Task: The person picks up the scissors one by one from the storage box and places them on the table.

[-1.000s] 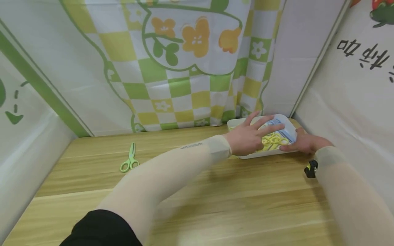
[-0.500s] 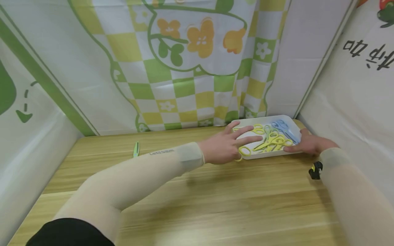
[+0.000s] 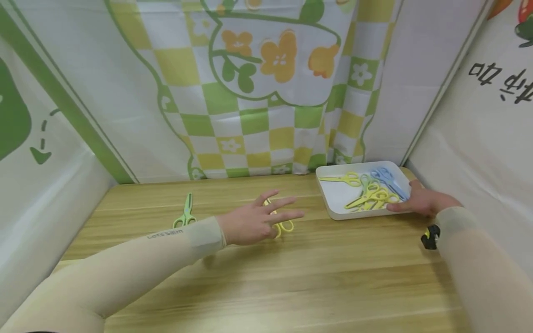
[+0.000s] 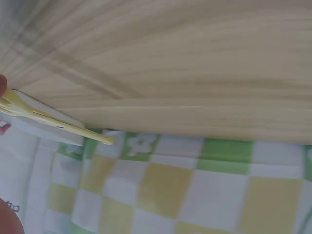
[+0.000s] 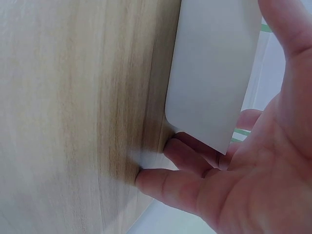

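Note:
In the head view my left hand pinches a pair of yellow scissors above the table, partly hidden behind the fingers. A closed blade of these scissors juts out in the left wrist view. My right hand grips the right end of a white tray, its thumb over the front rim. In the right wrist view the fingers curl round the tray's corner. Yellow scissors, blue scissors and several others lie inside the tray. Green scissors lie on the table to the left.
The wooden table meets a checked curtain at the back. A white printed wall stands close to the right of the tray, and another wall bounds the left side.
My left hand has lifted yellow scissors out of the tray and moved left with them, over the table. The right hand has stayed at the tray's right end.

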Tool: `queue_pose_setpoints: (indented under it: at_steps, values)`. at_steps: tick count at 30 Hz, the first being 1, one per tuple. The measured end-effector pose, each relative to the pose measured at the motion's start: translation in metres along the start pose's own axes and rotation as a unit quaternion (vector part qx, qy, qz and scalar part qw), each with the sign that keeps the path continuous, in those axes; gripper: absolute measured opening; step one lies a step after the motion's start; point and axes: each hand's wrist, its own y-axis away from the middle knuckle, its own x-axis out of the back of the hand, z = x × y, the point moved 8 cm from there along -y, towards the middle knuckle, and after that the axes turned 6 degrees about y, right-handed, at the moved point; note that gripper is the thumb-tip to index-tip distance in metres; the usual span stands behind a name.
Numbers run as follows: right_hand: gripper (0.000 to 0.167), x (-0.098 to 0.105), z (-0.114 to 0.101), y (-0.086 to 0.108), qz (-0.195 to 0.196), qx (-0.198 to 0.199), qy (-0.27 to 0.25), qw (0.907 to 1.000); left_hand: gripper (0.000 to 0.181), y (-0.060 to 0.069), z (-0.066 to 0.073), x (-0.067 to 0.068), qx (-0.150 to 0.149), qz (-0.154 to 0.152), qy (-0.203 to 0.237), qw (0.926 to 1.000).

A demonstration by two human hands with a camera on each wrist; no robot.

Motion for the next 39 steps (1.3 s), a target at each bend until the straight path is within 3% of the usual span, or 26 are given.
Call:
queue_pose_setpoints:
  at_steps: [14,23,26,28,29,33,35,36,39]
  values:
    - [0.122,0.000,-0.001,0.002,0.007,0.015,-0.019,0.9997,0.016,0.076,-0.010,-0.014,0.047,-0.027,0.021,0.9983]
    - [0.123,0.000,-0.004,0.004,0.003,0.009,-0.007,0.9999,0.020,0.109,-0.020,-0.025,0.065,-0.052,0.006,0.9965]
    - [0.123,0.000,-0.004,0.004,0.000,0.008,-0.011,0.9999,0.017,0.116,-0.029,-0.028,0.107,-0.077,0.048,0.9901]
    - [0.123,0.001,-0.003,0.005,0.000,0.006,-0.009,0.9999,0.011,0.119,-0.041,-0.030,0.173,-0.091,0.075,0.9778]
    - [0.123,0.001,-0.002,0.005,0.000,0.005,-0.009,1.0000,0.013,0.120,-0.047,-0.031,0.217,-0.100,0.088,0.9670]
    - [0.123,0.002,-0.001,0.005,0.002,0.001,-0.004,1.0000,0.045,0.125,-0.063,-0.036,0.386,-0.135,0.121,0.9046]
    - [0.123,0.002,-0.001,0.005,0.004,0.002,-0.001,1.0000,0.054,0.126,-0.062,-0.040,0.434,-0.161,0.141,0.8752]
    - [0.124,0.001,-0.001,0.004,0.004,0.002,-0.003,1.0000,0.054,0.126,-0.061,-0.042,0.447,-0.174,0.149,0.8645]
    - [0.125,0.001,-0.001,0.003,0.005,0.002,-0.006,1.0000,0.049,0.125,-0.058,-0.046,0.469,-0.201,0.168,0.8435]
